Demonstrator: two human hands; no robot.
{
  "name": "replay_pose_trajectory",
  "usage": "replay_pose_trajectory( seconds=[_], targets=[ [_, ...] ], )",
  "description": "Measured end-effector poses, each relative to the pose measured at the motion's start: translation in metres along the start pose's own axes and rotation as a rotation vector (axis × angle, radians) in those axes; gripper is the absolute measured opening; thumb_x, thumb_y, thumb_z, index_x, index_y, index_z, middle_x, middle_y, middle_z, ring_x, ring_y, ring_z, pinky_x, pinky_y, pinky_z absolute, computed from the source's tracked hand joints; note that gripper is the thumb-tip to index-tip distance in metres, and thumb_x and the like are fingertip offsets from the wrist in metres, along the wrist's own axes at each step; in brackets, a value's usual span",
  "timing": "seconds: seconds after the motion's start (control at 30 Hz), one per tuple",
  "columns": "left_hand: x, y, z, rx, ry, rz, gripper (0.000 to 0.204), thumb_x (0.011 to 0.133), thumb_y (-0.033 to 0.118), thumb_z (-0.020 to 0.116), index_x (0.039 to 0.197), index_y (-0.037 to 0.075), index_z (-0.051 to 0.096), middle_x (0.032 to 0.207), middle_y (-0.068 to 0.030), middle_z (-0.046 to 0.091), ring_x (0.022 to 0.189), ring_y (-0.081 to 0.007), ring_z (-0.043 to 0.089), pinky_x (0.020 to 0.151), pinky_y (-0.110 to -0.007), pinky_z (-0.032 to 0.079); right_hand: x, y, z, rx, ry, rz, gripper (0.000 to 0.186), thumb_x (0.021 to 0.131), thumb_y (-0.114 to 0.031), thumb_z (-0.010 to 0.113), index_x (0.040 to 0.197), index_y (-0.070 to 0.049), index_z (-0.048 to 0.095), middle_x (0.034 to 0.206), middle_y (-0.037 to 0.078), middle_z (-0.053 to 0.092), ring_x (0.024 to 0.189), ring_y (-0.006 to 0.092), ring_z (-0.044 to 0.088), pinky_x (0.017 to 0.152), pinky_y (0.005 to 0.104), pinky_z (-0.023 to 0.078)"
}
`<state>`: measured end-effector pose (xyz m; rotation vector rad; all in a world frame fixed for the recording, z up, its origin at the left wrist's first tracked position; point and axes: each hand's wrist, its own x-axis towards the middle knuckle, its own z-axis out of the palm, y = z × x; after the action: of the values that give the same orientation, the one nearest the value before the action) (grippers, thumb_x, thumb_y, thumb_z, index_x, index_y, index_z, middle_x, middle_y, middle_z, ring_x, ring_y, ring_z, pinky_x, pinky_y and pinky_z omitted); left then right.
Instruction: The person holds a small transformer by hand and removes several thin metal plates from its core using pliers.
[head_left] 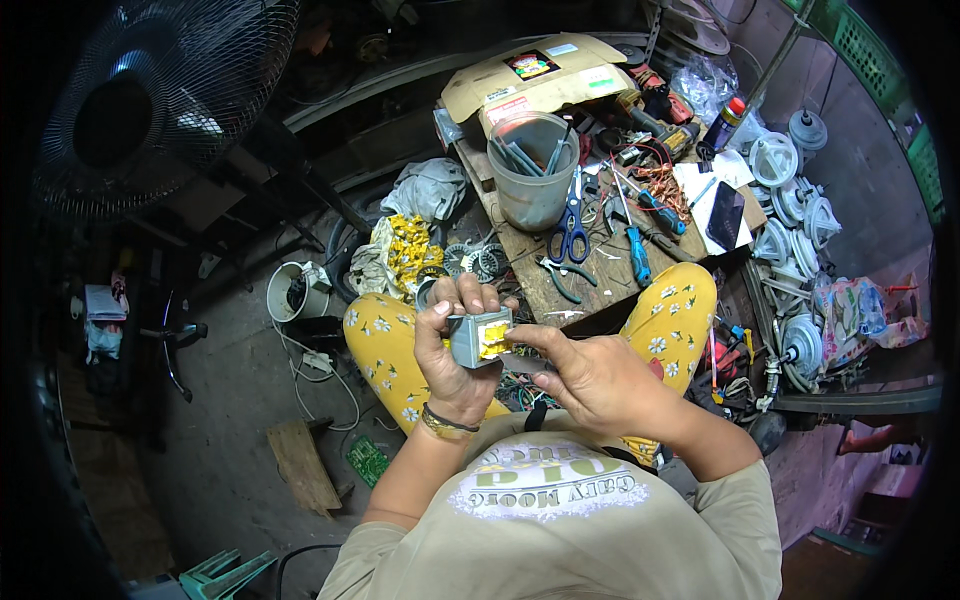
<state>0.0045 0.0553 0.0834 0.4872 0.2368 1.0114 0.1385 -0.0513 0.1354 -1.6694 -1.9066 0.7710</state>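
Note:
My left hand (452, 372) grips a small boxy grey transformer (466, 342) above my lap, thumb on the near left side and fingers over the far side. Its right-facing side shows crumpled yellow tape (494, 340) with a pale patch above it. At that face, the index fingertip of my right hand (612, 382) is stretched out and meets or nearly meets the tape. The right thumb stays apart below, and the other fingers curl under, partly hidden. I cannot make out anything held in the right hand.
Beyond my knees, a wooden bench (540, 290) carries a plastic bucket (530, 185), scissors (570, 230), pliers (568, 278), screwdrivers (638, 255) and a phone (725, 215). A fan (165, 100) stands far left; a white pail (298, 292) and circuit board (367, 460) are on the floor.

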Motion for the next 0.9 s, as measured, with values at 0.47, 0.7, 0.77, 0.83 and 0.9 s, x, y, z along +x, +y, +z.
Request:
replay_pose_trajectory(
  seconds=[0.47,0.7,0.77,0.83,0.9],
  targets=[
    [-0.004,-0.011,0.001,-0.146,0.106,0.16,0.016,0.084,0.026,0.049,0.076,0.013,0.045,0.08,-0.0013,0.049,0.085,-0.0168,0.053,0.093,-0.044,0.044,0.004,0.005,0.053,-0.065,0.454,-0.112,0.052,0.084,-0.012,0.062,0.133,-0.017,0.046,0.086,0.007,0.058,0.071,0.0267,0.063,0.062,0.0394,0.051],
    [0.0,-0.016,0.01,-0.118,0.201,0.271,0.017,0.082,0.026,0.049,0.075,0.015,0.038,0.08,0.0003,0.044,0.084,-0.0159,0.048,0.091,-0.043,0.044,0.018,0.004,0.083,0.674,0.542,-0.001,0.038,0.095,-0.01,0.046,0.133,-0.01,0.042,0.117,0.016,0.061,0.097,0.0372,0.065,0.08,0.042,0.052],
    [0.001,-0.019,0.004,-0.071,0.191,0.349,0.017,0.081,0.026,0.049,0.075,0.014,0.038,0.08,0.0,0.044,0.085,-0.0161,0.048,0.091,-0.043,0.044,0.018,0.003,0.081,0.629,0.52,0.017,0.038,0.096,-0.012,0.047,0.133,-0.011,0.041,0.11,0.017,0.063,0.094,0.0375,0.065,0.08,0.0416,0.052],
    [0.001,-0.017,-0.004,-0.021,0.134,0.353,0.018,0.081,0.029,0.05,0.078,0.014,0.039,0.088,-0.0025,0.046,0.091,-0.0171,0.05,0.092,-0.043,0.045,0.016,0.001,0.073,0.543,0.475,0.049,0.038,0.094,-0.011,0.049,0.132,-0.012,0.045,0.103,0.015,0.065,0.088,0.0362,0.066,0.074,0.0415,0.052],
    [-0.001,-0.014,0.002,0.025,0.122,0.31,0.019,0.081,0.03,0.05,0.079,0.015,0.04,0.094,-0.0037,0.046,0.095,-0.0178,0.052,0.093,-0.044,0.045,0.016,0.008,0.067,0.311,0.525,-0.042,0.038,0.09,-0.01,0.054,0.128,-0.014,0.051,0.093,0.012,0.063,0.078,0.0333,0.065,0.067,0.0409,0.051]
  ],
)
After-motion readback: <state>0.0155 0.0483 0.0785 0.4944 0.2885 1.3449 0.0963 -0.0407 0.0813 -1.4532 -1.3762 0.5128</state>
